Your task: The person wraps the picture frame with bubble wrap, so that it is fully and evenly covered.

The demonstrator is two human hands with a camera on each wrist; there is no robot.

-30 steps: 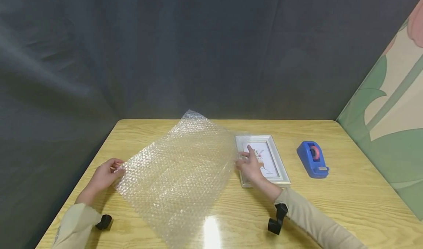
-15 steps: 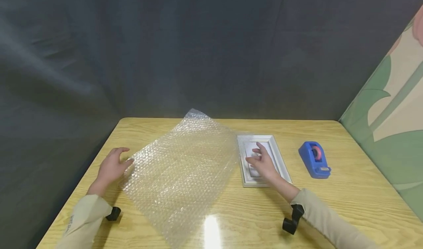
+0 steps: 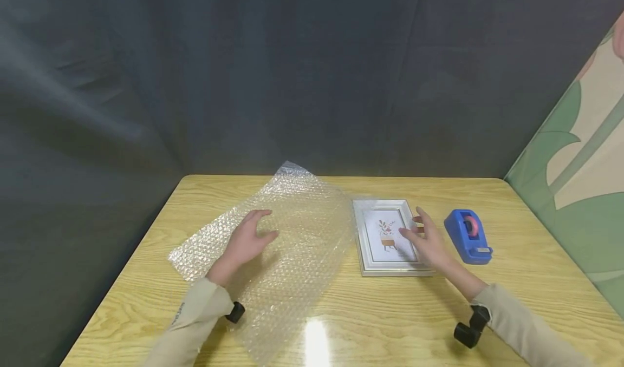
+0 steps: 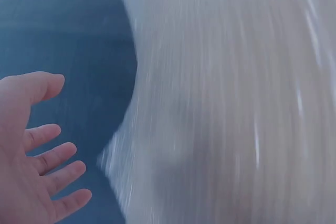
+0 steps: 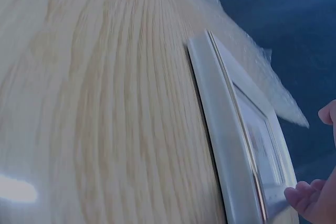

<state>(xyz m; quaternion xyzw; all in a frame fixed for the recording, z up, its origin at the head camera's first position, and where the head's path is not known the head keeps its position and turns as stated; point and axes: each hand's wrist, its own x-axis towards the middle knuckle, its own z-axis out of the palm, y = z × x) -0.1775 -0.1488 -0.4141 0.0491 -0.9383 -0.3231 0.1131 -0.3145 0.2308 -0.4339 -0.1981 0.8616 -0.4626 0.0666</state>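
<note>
A clear sheet of bubble wrap (image 3: 292, 231) lies spread over the left and middle of the table, one edge overlapping a picture frame. My left hand (image 3: 246, 240) hovers over the sheet with fingers and thumb apart, holding nothing; the left wrist view shows the same loose hand (image 4: 42, 156) beside the blurred wrap (image 4: 220, 98). The white picture frame (image 3: 368, 259) lies face up with a plant print inside. At its right side is my right hand (image 3: 429, 242), fingers spread. In the right wrist view this hand (image 5: 317, 198) is close to the frame (image 5: 215, 98); contact cannot be told.
A blue tape dispenser (image 3: 469, 242) with a pink roll stands to the right of the picture frame. Dark cloth (image 3: 312, 74) hangs behind the wooden table (image 3: 531, 280), and a patterned panel (image 3: 580, 194) rises on the right.
My left hand has let go of the bubble wrap's left corner and moved right over the sheet. The right hand has shifted right across the picture frame to its right side.
</note>
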